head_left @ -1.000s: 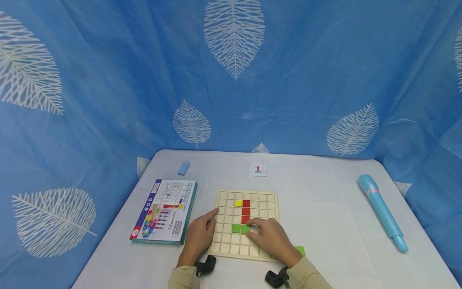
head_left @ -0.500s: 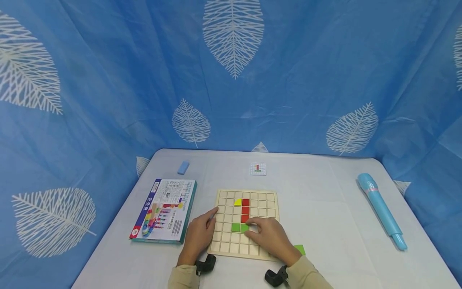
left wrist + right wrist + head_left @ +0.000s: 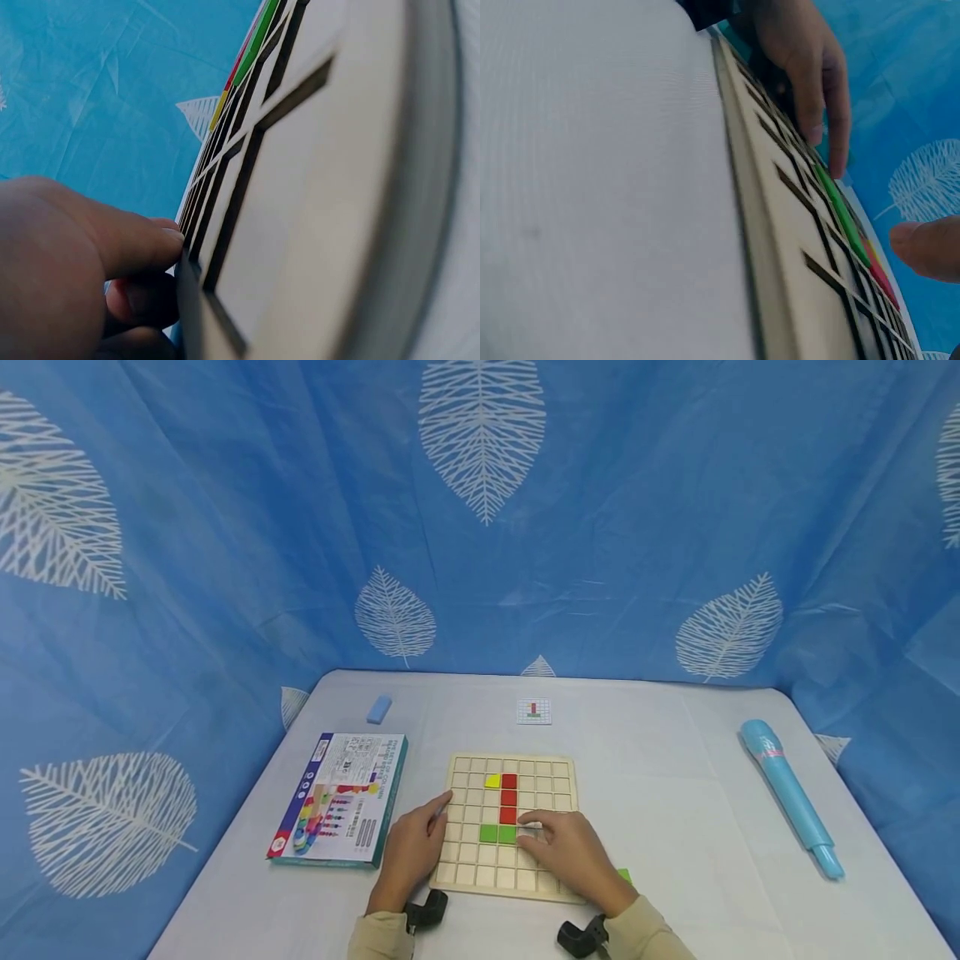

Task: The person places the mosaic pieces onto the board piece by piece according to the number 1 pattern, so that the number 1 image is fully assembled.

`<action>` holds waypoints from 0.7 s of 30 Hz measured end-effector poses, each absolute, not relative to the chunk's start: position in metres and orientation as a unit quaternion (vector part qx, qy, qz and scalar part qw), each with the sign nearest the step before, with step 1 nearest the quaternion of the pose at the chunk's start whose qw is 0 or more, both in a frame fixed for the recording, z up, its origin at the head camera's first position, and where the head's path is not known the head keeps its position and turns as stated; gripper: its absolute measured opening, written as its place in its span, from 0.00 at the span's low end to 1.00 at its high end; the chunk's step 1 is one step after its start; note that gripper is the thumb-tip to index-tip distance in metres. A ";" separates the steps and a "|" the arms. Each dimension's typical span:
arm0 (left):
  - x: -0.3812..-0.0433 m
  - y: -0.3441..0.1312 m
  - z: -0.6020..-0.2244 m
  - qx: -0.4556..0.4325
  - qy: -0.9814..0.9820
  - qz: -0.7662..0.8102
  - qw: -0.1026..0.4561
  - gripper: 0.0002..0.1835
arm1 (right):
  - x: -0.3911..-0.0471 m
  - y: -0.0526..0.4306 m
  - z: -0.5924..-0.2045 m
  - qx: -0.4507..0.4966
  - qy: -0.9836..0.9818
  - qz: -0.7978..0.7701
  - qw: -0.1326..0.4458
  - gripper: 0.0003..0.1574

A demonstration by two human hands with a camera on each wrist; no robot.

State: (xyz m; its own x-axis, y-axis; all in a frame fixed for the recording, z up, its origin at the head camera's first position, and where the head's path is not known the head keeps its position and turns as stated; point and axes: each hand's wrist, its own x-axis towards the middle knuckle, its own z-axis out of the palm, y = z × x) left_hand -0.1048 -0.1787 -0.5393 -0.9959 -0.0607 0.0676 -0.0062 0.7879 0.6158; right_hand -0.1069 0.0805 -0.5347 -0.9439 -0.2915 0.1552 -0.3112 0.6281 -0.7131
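A wooden grid board (image 3: 540, 881) lies on the table. Set in its squares are a column of red tiles (image 3: 508, 797), a yellow tile (image 3: 492, 781) with a slanted or rounded corner, and green tiles (image 3: 488, 833) in a row below. My left hand (image 3: 411, 843) holds the board's left edge, its thumb and fingers against the rim in the left wrist view. My right hand (image 3: 568, 852) is just right of the green row, thumb and forefinger apart and nothing visible between them. Its other fingers are mostly hidden.
A small pattern card (image 3: 534, 712) lies behind the board. Left are a printed box (image 3: 341, 802) and a small blue block (image 3: 379, 709). A blue microphone-shaped object (image 3: 791, 797) lies right. Another green piece (image 3: 625, 876) shows partly beside my right wrist.
My right hand has shifted slightly right, off the right-hand green tile, which stays in its square. The left hand has kept its place at the board's edge.
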 end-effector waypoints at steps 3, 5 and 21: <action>-0.105 -0.178 -0.539 0.018 -0.944 -0.327 0.042 0.20 | -0.105 0.090 -0.529 0.158 -0.897 0.412 0.011 0.11; -0.105 -0.178 -0.539 0.013 -0.944 -0.326 0.043 0.20 | -0.104 0.098 -0.525 0.156 -0.895 0.418 0.009 0.11; -0.104 -0.178 -0.540 0.008 -0.944 -0.323 0.062 0.20 | -0.074 0.177 -0.520 0.157 -0.902 0.399 -0.048 0.12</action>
